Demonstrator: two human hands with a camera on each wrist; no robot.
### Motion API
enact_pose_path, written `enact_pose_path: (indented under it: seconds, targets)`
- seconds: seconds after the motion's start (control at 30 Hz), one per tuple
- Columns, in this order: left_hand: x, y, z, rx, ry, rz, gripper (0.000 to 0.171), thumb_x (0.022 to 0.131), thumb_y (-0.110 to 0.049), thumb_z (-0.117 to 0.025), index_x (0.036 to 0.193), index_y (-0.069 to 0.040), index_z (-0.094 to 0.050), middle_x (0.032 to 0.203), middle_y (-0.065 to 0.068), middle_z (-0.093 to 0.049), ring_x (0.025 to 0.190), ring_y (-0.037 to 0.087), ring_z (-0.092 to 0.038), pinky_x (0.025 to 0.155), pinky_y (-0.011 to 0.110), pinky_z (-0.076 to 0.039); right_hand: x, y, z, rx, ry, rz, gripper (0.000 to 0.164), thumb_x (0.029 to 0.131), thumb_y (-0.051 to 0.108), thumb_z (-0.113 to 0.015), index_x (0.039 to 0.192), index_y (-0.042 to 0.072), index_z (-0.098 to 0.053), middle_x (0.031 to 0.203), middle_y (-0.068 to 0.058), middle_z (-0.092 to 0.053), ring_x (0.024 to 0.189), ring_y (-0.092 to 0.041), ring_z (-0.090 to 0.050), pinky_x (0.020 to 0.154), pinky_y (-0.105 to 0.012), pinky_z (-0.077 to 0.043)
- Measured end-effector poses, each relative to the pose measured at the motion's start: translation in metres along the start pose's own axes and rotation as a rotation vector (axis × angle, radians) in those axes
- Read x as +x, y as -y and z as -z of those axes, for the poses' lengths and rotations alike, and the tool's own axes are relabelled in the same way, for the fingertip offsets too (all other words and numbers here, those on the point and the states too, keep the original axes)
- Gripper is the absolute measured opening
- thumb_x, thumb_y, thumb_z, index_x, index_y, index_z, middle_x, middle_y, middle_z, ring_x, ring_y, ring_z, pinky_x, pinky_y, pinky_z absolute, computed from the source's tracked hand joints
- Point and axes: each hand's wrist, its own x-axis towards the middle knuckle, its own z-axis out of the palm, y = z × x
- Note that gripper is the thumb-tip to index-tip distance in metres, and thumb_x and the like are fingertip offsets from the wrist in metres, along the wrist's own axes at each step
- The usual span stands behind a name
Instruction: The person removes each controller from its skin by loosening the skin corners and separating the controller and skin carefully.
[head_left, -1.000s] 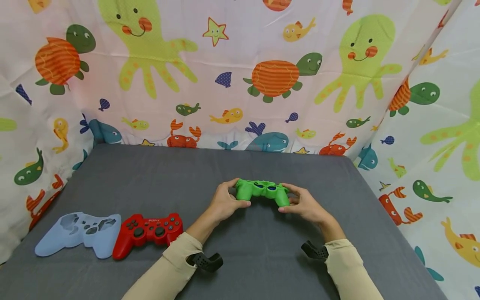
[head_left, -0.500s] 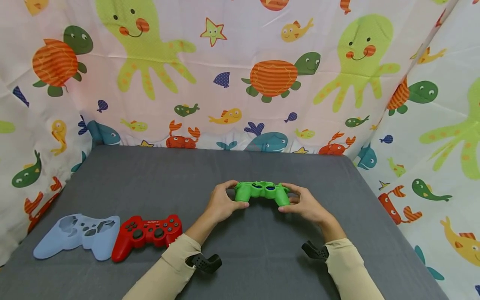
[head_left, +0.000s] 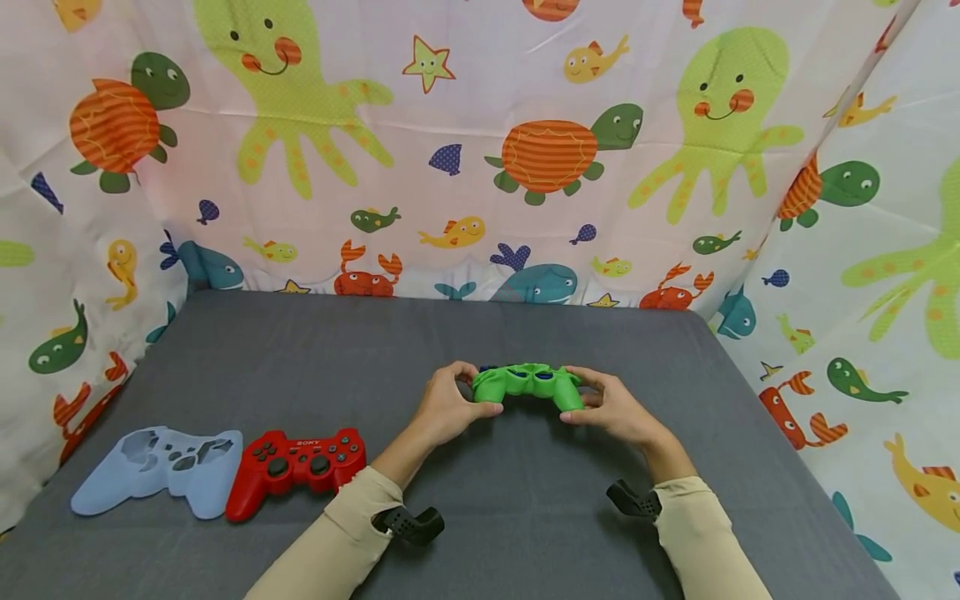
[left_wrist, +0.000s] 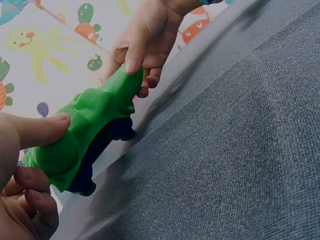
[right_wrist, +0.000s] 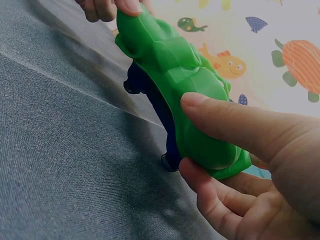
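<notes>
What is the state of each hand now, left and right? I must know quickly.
Left hand: holding one end of the green cover, dark blue controller partly inside.
Right hand: holding the opposite end.

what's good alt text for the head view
A person's left hand and right hand hold a green-covered controller over grey cloth. At left lie a red controller and pale blue cover; sea-animal fabric hangs behind.

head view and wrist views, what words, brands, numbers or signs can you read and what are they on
"SONY": on the red controller, head view.
Button marks on that controller: too small to read.
Green cover and pale blue cover: no readable text.
</notes>
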Motion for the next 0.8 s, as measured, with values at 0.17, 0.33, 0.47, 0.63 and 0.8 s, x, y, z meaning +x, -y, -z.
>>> enact_pose_path:
  seconds: [0.17,0.33,0.47,0.63,0.8]
  targets:
    - [-0.001,0.000,-0.001,0.000,0.013,-0.015,0.043,0.072,-0.023,-0.093,0.101,-0.010,-0.064,0.100,0.007,-0.063,0.092,0.023,-0.056,0.078,0.034,-0.045,0.000,-0.001,0.001,0.026,0.003,0.004,0.082,0.088,0.006,-0.077,0.155,-0.005,-0.031,0.155,-0.031,-0.035,0.124,-0.039,-0.061,0.083,-0.023,-0.055]
    - [0.000,0.002,0.000,0.009,0.034,-0.007,0.042,0.073,-0.025,-0.092,0.100,-0.010,-0.064,0.100,0.007,-0.063,0.090,0.021,-0.056,0.075,0.032,-0.045,0.000,-0.004,0.002,0.076,-0.012,0.011,0.076,0.090,0.006,-0.075,0.152,-0.003,-0.032,0.157,-0.028,-0.031,0.124,-0.037,-0.059,0.086,-0.021,-0.053]
    - [0.001,0.003,0.001,0.015,0.041,0.008,0.044,0.074,-0.025,-0.092,0.104,-0.009,-0.065,0.101,0.008,-0.063,0.090,0.021,-0.056,0.076,0.032,-0.045,0.001,-0.007,0.001,0.108,-0.035,-0.004,0.075,0.090,0.008,-0.074,0.151,-0.002,-0.031,0.157,-0.026,-0.031,0.125,-0.035,-0.058,0.088,-0.020,-0.051]
    - [0.001,0.001,0.001,0.015,0.045,0.025,0.045,0.074,-0.025,-0.092,0.106,-0.008,-0.065,0.102,0.009,-0.062,0.089,0.021,-0.056,0.076,0.032,-0.046,0.003,-0.010,0.000,0.123,-0.042,-0.012,0.071,0.089,0.007,-0.075,0.146,-0.003,-0.034,0.153,-0.027,-0.034,0.118,-0.029,-0.061,0.087,-0.022,-0.052]
    - [0.000,0.001,0.001,0.015,0.050,0.030,0.046,0.074,-0.025,-0.092,0.106,-0.008,-0.064,0.102,0.010,-0.062,0.089,0.022,-0.055,0.074,0.031,-0.045,0.004,-0.013,-0.002,0.134,-0.069,0.000,0.065,0.085,0.002,-0.076,0.138,-0.004,-0.039,0.140,-0.021,-0.043,0.103,-0.020,-0.065,0.083,-0.023,-0.053]
